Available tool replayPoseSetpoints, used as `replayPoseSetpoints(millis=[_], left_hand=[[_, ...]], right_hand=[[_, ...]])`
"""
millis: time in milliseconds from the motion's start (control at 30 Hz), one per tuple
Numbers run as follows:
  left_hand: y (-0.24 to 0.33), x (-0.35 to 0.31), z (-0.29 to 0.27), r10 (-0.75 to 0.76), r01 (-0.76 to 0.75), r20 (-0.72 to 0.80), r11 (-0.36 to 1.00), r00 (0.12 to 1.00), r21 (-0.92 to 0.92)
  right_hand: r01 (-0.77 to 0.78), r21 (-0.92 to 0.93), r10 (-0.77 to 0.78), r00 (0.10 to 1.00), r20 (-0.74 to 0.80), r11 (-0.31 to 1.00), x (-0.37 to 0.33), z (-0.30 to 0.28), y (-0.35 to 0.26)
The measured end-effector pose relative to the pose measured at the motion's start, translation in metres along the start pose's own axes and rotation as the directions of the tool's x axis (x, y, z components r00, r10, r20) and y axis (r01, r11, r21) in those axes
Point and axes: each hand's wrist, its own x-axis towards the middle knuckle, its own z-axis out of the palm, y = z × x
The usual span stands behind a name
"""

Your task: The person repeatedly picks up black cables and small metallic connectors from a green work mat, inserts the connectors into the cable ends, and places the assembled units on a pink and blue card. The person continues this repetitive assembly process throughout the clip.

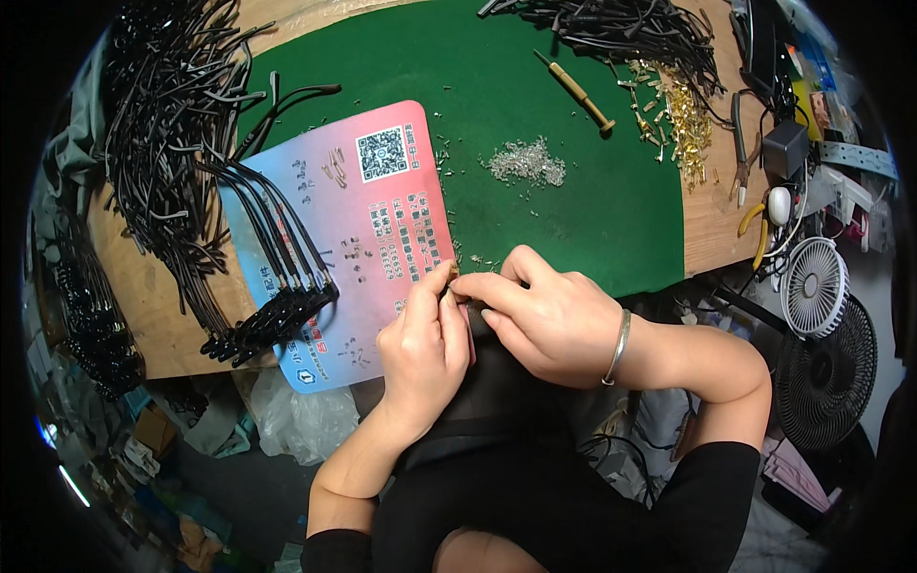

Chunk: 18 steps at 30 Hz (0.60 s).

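My left hand [425,339] and my right hand [554,320] meet at the near edge of a pink-and-blue printed mat [315,215]. Both are closed, fingertips pinched together around a small gold-coloured metal piece [453,274], mostly covered by the fingers. Left of them, a row of black eyeglass temples [277,224] lies across the mat, their glossy black ends [272,325] bunched near its lower left edge. Tiny gold pins [334,167] and small dark parts [356,251] sit in groups on the mat.
Tangled black temples [162,134] heap at the left, with more [630,33] at the far right. On the green mat [573,220] are a pile of tiny silvery parts [528,161] and a brass screwdriver [578,93]. Gold pieces [690,124], pliers [739,158] and a white fan [815,286] stand rightward.
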Motion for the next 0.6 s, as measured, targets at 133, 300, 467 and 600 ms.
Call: replayPoseSetpoints(millis=[133,300,467,600], left_hand=[[0.0,0.001,0.0,0.039,-0.039,0.003,0.998,0.999,0.051],[0.001,0.003,-0.003,0.016,-0.018,0.037,0.999,0.999,0.042],[0.0,0.005,-0.004,0.021,-0.022,0.049,0.999,0.999,0.028],[0.001,0.004,-0.006,-0.059,0.058,0.083,0.998,0.995,0.016]], right_hand=[[0.002,-0.075,-0.002,1.0,-0.005,0.997,0.0,0.0,-0.001],[-0.505,0.558,0.192,0.829,0.525,0.659,0.022,-0.025,0.009],[-0.539,0.577,0.187,0.81,0.557,0.614,0.025,-0.025,0.011],[-0.545,0.561,0.198,0.804,0.561,0.623,0.027,-0.025,0.01]])
